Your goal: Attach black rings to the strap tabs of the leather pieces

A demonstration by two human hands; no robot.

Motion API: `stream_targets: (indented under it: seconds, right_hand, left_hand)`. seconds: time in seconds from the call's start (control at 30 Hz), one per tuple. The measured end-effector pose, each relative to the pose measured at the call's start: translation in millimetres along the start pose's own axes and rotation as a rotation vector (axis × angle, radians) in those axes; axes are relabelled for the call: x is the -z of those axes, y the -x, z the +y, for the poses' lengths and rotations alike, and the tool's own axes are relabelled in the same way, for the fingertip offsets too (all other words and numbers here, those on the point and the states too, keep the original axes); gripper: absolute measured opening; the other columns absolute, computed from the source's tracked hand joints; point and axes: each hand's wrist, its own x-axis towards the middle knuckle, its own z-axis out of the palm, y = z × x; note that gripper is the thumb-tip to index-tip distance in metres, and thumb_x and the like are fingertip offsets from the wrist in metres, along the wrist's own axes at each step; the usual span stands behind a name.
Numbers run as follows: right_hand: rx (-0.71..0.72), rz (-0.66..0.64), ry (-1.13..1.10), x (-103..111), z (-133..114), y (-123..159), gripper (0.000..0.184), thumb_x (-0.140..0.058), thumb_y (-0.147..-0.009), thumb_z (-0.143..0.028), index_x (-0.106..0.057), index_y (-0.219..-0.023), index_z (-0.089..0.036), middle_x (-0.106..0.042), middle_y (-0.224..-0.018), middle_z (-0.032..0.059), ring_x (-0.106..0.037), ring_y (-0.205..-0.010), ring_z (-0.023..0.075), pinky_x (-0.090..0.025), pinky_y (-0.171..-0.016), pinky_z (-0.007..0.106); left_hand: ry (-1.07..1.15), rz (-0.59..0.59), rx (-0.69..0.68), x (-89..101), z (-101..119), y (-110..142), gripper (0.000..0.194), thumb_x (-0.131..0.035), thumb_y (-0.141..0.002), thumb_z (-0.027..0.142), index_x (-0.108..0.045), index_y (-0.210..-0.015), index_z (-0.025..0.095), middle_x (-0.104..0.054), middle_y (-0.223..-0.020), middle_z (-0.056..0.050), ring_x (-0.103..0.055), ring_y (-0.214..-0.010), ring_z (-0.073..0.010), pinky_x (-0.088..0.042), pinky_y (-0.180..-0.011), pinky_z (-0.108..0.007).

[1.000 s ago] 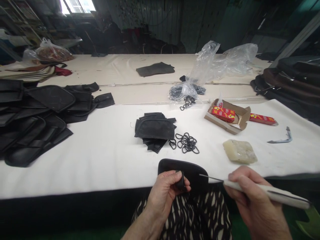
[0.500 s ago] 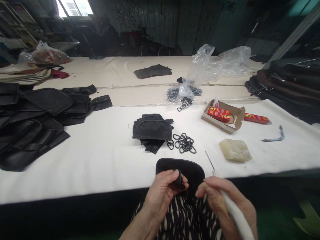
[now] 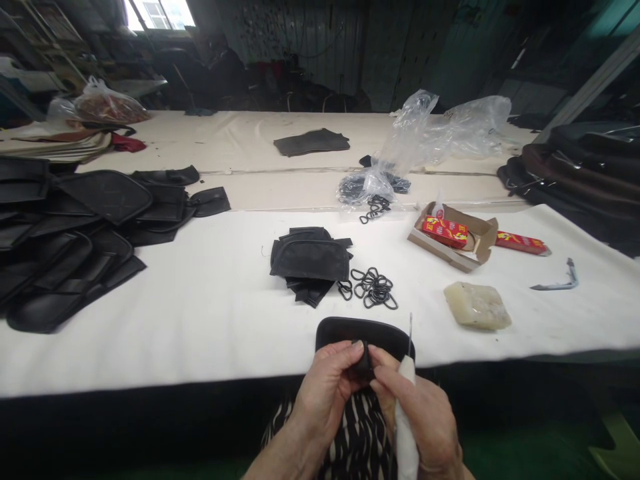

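Observation:
My left hand (image 3: 327, 390) is closed, pinching a small black strap loop (image 3: 363, 363) against a black leather piece (image 3: 363, 331) at the near table edge. My right hand (image 3: 417, 413) is closed around an awl (image 3: 406, 407) with a white handle, its thin metal point sticking up beside the leather piece. The right hand's fingertips also touch the strap loop, so both hands meet over it. Just beyond the leather piece lie a small pile of black metal rings (image 3: 374, 288) and a stack of black leather pieces (image 3: 310, 261).
A pale wax block (image 3: 477, 305) lies right of the hands. Farther back sit an open cardboard box (image 3: 457, 235) with red packets, a metal tool (image 3: 557, 283), plastic bags (image 3: 425, 143) with rings, and a big heap of black leather parts (image 3: 75, 233) at left.
My right hand swung the awl from lying sideways at the right to upright, and moved left until its fingers met the left hand at the strap loop. The left hand stayed put.

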Motion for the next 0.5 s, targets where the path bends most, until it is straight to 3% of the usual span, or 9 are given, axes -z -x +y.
stream_targets:
  seconds: [0.2,0.37,0.5]
  right_hand:
    - [0.004,0.009,0.006,-0.9,-0.8,-8.4,0.033,-0.058,-0.081,-0.007,-0.06,-0.111,-0.021,-0.068,-0.106,0.0116,-0.069,-0.072,0.0205,-0.057,-0.059,0.028]
    - [0.018,-0.012,-0.009,0.3,1.9,-9.0,0.026,-0.058,-0.082,-0.006,-0.059,-0.106,-0.015,-0.069,-0.101,0.0121,-0.069,-0.082,0.0202,-0.058,-0.071,0.026]
    - [0.017,0.005,0.006,-1.0,2.8,-7.3,0.022,-0.057,-0.083,-0.007,-0.059,-0.103,-0.015,-0.07,-0.099,0.0111,-0.069,-0.081,0.0189,-0.057,-0.07,0.024]
  left_hand:
    - [-0.019,-0.021,0.002,0.7,0.6,0.3,0.018,-0.078,-0.061,0.021,-0.064,-0.058,0.01,-0.057,-0.058,0.0,-0.049,-0.055,-0.0088,-0.042,-0.056,-0.021]
    - [-0.028,-0.058,0.017,4.1,-0.4,-2.0,0.017,-0.076,-0.064,0.023,-0.064,-0.062,0.009,-0.058,-0.061,-0.001,-0.051,-0.058,-0.0094,-0.044,-0.059,-0.022]
    - [-0.014,-0.07,0.012,5.2,-0.5,-2.4,0.016,-0.076,-0.065,0.021,-0.065,-0.062,0.009,-0.059,-0.061,-0.001,-0.052,-0.058,-0.009,-0.045,-0.059,-0.022]
